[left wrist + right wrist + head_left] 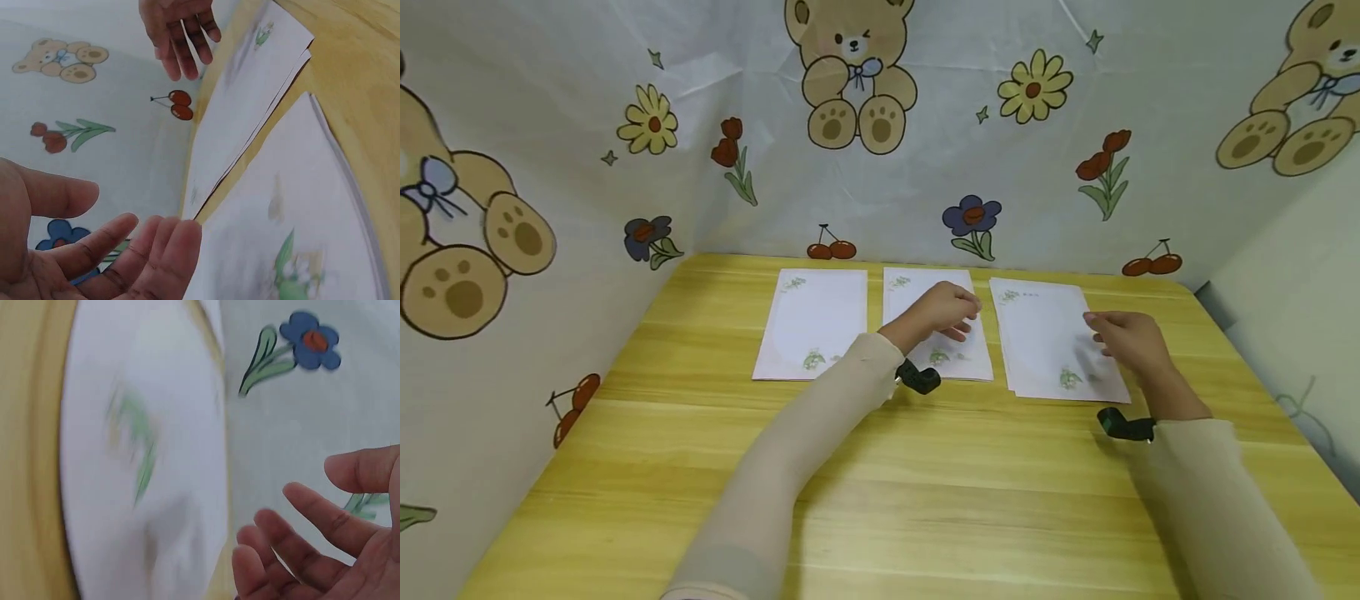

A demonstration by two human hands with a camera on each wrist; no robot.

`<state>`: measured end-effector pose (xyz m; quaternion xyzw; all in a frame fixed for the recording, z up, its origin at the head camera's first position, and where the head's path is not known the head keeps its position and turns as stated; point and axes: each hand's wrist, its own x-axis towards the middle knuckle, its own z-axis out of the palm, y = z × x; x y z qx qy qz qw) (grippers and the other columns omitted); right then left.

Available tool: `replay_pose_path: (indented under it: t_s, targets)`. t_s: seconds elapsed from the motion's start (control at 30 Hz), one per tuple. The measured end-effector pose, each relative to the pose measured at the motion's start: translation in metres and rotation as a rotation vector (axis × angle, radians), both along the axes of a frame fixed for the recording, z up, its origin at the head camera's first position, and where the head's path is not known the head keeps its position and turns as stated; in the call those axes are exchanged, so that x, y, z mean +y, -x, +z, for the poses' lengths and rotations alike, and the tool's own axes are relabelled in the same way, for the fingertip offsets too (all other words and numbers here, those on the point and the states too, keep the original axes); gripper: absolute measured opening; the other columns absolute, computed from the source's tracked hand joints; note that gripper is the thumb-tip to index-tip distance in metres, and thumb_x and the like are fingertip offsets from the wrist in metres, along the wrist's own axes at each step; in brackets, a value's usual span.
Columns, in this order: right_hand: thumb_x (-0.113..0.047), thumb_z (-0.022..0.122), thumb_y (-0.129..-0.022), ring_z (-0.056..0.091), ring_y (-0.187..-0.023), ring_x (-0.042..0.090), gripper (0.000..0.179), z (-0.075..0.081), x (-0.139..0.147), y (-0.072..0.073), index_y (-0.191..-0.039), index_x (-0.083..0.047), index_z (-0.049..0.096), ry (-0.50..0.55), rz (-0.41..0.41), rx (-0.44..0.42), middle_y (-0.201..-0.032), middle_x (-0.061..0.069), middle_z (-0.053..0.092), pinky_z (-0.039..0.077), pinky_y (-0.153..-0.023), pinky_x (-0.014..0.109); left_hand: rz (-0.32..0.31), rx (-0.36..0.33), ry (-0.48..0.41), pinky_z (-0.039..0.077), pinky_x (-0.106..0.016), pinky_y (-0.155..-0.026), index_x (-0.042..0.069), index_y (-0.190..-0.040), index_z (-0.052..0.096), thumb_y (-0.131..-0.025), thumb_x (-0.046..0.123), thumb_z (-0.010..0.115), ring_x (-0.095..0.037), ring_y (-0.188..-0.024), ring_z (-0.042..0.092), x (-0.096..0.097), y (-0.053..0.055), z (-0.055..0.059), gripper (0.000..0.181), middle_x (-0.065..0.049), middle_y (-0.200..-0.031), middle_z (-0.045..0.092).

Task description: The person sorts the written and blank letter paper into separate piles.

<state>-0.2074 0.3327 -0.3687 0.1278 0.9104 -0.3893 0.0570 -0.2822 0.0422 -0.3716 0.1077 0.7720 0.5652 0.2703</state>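
Three white paper stacks with small green plant prints lie in a row: a left stack (820,321), a middle stack (917,292) and a right stack (1041,337). Over the middle stack hovers my left hand (943,310), covering part of it. My right hand (1129,342) is above the right edge of the right stack, whose sheets are slightly out of line. The left wrist view shows the left hand (119,256) with loosely bent fingers and nothing in them. Relaxed and apart from the paper (187,425), the right hand (325,550) holds nothing in the right wrist view.
The stacks lie near the back of a yellow wood-grain table (925,483). A pale cloth (925,167) printed with bears, flowers and cherries hangs behind it and along the left. Each wrist carries a small black device, the left one (921,377) hanging near the middle stack's front edge.
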Motion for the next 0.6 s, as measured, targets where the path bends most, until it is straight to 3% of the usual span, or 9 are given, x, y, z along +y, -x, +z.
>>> replay_pose_path:
  t_s: [0.17, 0.27, 0.33, 0.43, 0.6]
  targets:
    - [-0.047, 0.040, -0.104, 0.055, -0.126, 0.040, 0.066, 0.007, -0.043, 0.015, -0.147, 0.002, 0.041, 0.113, 0.128, -0.015, -0.145, 0.026, 0.049, 0.059, -0.089, 0.030, 0.085, 0.034, 0.050, 0.059, -0.037, -0.090, 0.010, -0.132, 0.060, -0.101, 0.031, 0.055, -0.035, -0.124, 0.058, -0.046, 0.003, 0.007, 0.038, -0.012, -0.138, 0.057]
    - [-0.047, 0.042, -0.104, 0.054, -0.128, 0.039, 0.068, 0.006, -0.064, 0.025, -0.151, 0.001, 0.033, 0.212, 0.188, -0.067, -0.147, 0.026, 0.047, 0.056, -0.098, 0.036, 0.157, 0.022, 0.064, 0.050, -0.043, -0.105, 0.011, -0.140, 0.052, -0.101, 0.035, 0.054, -0.035, -0.132, 0.051, -0.071, 0.001, 0.005, 0.046, -0.010, -0.147, 0.049]
    - [-0.045, 0.041, -0.105, 0.052, -0.131, 0.039, 0.068, 0.003, -0.076, 0.029, -0.153, 0.001, 0.028, 0.297, 0.230, -0.102, -0.149, 0.027, 0.044, 0.055, -0.099, 0.033, 0.177, -0.004, 0.060, 0.043, -0.046, -0.112, 0.010, -0.147, 0.043, -0.102, 0.038, 0.052, -0.035, -0.138, 0.044, -0.084, -0.001, 0.000, 0.053, -0.009, -0.154, 0.041]
    - [-0.040, 0.040, -0.106, 0.050, -0.133, 0.038, 0.066, 0.000, -0.089, 0.033, -0.154, 0.001, 0.024, 0.384, 0.264, -0.128, -0.151, 0.026, 0.040, 0.056, -0.096, 0.025, 0.206, -0.069, 0.022, 0.040, -0.046, -0.115, 0.010, -0.153, 0.033, -0.102, 0.039, 0.051, -0.036, -0.143, 0.037, -0.097, -0.004, -0.006, 0.061, -0.009, -0.160, 0.031]
    - [-0.039, 0.042, -0.105, 0.049, -0.134, 0.037, 0.067, -0.006, -0.107, 0.040, -0.155, 0.001, 0.022, 0.413, 0.269, -0.144, -0.152, 0.025, 0.039, 0.052, -0.104, 0.032, 0.291, -0.140, -0.056, 0.046, -0.043, -0.110, 0.010, -0.151, 0.036, -0.103, 0.039, 0.051, -0.035, -0.142, 0.040, -0.110, -0.007, -0.009, 0.058, -0.008, -0.162, 0.027]
